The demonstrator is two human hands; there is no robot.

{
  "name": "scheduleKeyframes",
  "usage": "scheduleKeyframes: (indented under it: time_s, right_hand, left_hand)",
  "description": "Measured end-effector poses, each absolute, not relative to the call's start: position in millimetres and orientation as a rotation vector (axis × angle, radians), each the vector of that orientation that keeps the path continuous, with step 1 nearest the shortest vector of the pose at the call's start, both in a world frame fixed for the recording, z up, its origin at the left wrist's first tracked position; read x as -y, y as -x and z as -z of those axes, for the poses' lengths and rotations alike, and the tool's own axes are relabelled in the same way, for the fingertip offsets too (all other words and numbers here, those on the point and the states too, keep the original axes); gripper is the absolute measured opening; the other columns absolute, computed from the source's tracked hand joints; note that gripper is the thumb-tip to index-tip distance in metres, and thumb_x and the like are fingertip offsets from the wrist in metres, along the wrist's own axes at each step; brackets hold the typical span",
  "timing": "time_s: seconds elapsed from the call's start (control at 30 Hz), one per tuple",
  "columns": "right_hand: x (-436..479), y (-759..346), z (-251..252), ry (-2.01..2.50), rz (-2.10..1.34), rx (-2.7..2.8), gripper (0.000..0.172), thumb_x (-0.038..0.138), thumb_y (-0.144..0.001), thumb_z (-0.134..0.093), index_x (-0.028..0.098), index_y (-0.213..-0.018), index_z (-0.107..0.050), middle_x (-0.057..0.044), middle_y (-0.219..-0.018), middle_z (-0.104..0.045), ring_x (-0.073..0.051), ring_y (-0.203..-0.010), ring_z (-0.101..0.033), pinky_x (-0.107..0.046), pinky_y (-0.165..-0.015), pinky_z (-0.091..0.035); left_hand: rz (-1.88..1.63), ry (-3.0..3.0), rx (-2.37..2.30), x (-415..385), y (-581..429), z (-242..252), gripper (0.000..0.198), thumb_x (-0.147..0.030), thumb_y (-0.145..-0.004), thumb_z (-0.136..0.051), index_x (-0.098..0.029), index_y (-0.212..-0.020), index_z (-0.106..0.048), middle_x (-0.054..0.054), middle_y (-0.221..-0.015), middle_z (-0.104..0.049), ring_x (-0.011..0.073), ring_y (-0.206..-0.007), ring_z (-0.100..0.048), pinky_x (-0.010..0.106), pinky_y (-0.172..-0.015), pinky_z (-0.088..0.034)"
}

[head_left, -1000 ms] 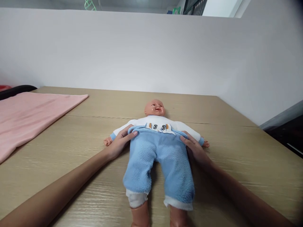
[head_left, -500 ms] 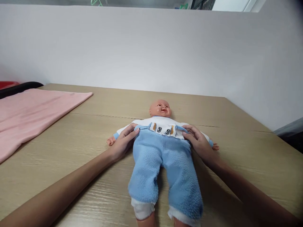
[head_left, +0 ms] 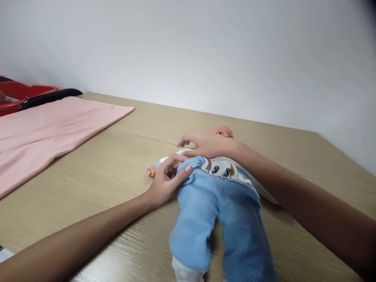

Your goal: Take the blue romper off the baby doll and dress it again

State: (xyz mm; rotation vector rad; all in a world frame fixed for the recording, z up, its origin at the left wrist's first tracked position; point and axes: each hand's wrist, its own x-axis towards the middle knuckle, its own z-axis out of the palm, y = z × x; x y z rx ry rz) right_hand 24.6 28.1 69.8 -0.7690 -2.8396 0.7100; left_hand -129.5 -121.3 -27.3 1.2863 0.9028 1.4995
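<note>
A baby doll [head_left: 222, 130] lies on its back on the table, its head away from me. It wears a white top and fleecy blue overalls [head_left: 195, 213] with an embroidered animal face on the bib. At the overalls' left upper edge, my left hand [head_left: 167, 180] pinches the fabric between thumb and fingers. My right hand [head_left: 205, 145] reaches across the doll's chest to the left, fingers apart and slightly curved, smeared by motion. It covers the chest and the lower face. The doll's hand [head_left: 151, 171] shows beyond my left hand.
A pink cloth [head_left: 64, 129] is spread over the left of the wooden table [head_left: 117, 219]. Behind it stands a red tub [head_left: 32, 92] with a black curved bar [head_left: 53, 96]. A pale wall [head_left: 188, 58] rises along the table's back.
My right hand has let go of the overalls' right edge and crossed left over the doll's chest. The left hand keeps its hold. The view has turned left and down.
</note>
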Motion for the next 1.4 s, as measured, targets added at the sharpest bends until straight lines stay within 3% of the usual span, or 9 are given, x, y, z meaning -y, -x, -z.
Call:
scheduleKeyframes:
  time_s: [0.13, 0.37, 0.6, 0.77, 0.9, 1.07, 1.2, 1.3, 1.4]
  right_hand:
    - [-41.1, 13.7, -56.3, 0.457, -0.585, 3.223, 0.055, 0.015, -0.079, -0.087, 0.024, -0.132, -0.080, -0.009, -0.134, -0.080, -0.031, -0.117, -0.075, -0.039, -0.094, -0.056]
    - [-28.0, 17.9, -40.0, 0.395, -0.314, 3.223, 0.028, 0.016, -0.097, -0.073, 0.015, -0.125, -0.075, -0.013, -0.120, -0.079, -0.027, -0.104, -0.073, -0.036, -0.086, -0.050]
    - [-12.4, -23.9, -48.7, 0.573, -0.446, 2.439, 0.032, 0.011, -0.093, -0.063, 0.018, -0.124, -0.060, -0.011, -0.122, -0.071, -0.027, -0.112, -0.067, -0.038, -0.096, -0.050]
    - [-4.3, -52.5, -50.2, 0.563, -0.470, 2.460, 0.041, 0.004, -0.084, -0.058, 0.021, -0.121, -0.060, -0.009, -0.117, -0.069, -0.027, -0.111, -0.067, -0.040, -0.099, -0.049]
    - [-0.7, -56.2, -54.6, 0.541, -0.592, 2.574, 0.028, 0.011, -0.089, -0.063, 0.022, -0.115, -0.064, -0.009, -0.118, -0.073, -0.028, -0.112, -0.068, -0.040, -0.099, -0.049]
    - [1.6, -53.3, -59.4, 0.547, -0.698, 2.645, 0.023, 0.022, -0.094, -0.072, 0.021, -0.117, -0.069, -0.008, -0.114, -0.076, -0.026, -0.106, -0.069, -0.038, -0.095, -0.050]
    - [-4.1, -54.6, -55.7, 0.563, -0.785, 2.617, 0.029, 0.024, -0.091, -0.074, 0.021, -0.120, -0.071, -0.008, -0.117, -0.076, -0.025, -0.107, -0.070, -0.037, -0.097, -0.053]
    - [-7.9, -54.6, -56.4, 0.512, -0.823, 2.673, 0.036, 0.022, -0.087, -0.074, 0.021, -0.123, -0.073, -0.009, -0.126, -0.076, -0.027, -0.118, -0.069, -0.040, -0.106, -0.053]
    - [-3.4, -52.6, -64.9, 0.521, -1.005, 2.678, 0.029, 0.021, -0.095, -0.061, 0.022, -0.117, -0.078, -0.009, -0.139, -0.074, -0.026, -0.135, -0.065, -0.042, -0.122, -0.046]
  left_hand:
    - [-1.505, -1.463, -0.917, 118.7, 134.2, 33.2, 0.029, -0.051, -0.100, -0.081, -0.022, -0.102, -0.075, 0.002, -0.088, -0.069, 0.0179, -0.078, -0.058, 0.032, -0.073, -0.042]
    - [-1.540, -1.684, -0.790, 109.9, 136.9, 48.6, 0.021, -0.041, -0.107, -0.073, -0.020, -0.108, -0.071, 0.005, -0.098, -0.075, 0.0171, -0.085, -0.067, 0.029, -0.077, -0.052]
    - [-1.805, -2.016, -0.906, 112.6, 140.2, 44.0, 0.005, -0.025, -0.106, -0.074, -0.021, -0.109, -0.075, 0.003, -0.087, -0.074, 0.0177, -0.080, -0.065, 0.033, -0.079, -0.051]
    - [-2.036, -2.147, -0.920, 110.2, 142.7, 46.3, 0.013, -0.020, -0.107, -0.070, -0.023, -0.119, -0.070, 0.003, -0.095, -0.082, 0.0169, -0.078, -0.068, 0.039, -0.089, -0.050]
    - [-2.089, -1.916, -0.995, 111.7, 140.3, 44.4, 0.013, -0.025, -0.107, -0.071, -0.027, -0.120, -0.074, 0.002, -0.099, -0.082, 0.0161, -0.079, -0.069, 0.035, -0.084, -0.052]
    - [-1.725, -1.177, -0.833, 106.0, 144.9, 14.1, 0.029, -0.049, -0.096, -0.082, -0.022, -0.101, -0.071, -0.006, -0.064, -0.063, 0.0091, -0.049, -0.049, 0.021, -0.047, -0.037]
    - [-1.417, -0.761, -0.620, 90.7, 153.7, 3.9, 0.034, -0.038, -0.079, -0.093, -0.020, -0.083, -0.065, -0.015, -0.049, -0.032, 0.0039, -0.040, -0.024, 0.016, -0.044, -0.031]
    - [-1.357, -0.686, -0.681, 79.1, 152.5, 15.8, 0.033, -0.040, -0.081, -0.093, -0.020, -0.084, -0.067, -0.010, -0.057, -0.051, 0.0062, -0.046, -0.045, 0.018, -0.050, -0.045]
    - [-1.452, -0.759, -0.757, 73.5, 147.7, 27.3, 0.035, -0.042, -0.080, -0.095, -0.018, -0.096, -0.076, 0.002, -0.090, -0.078, 0.0135, -0.079, -0.073, 0.020, -0.075, -0.059]
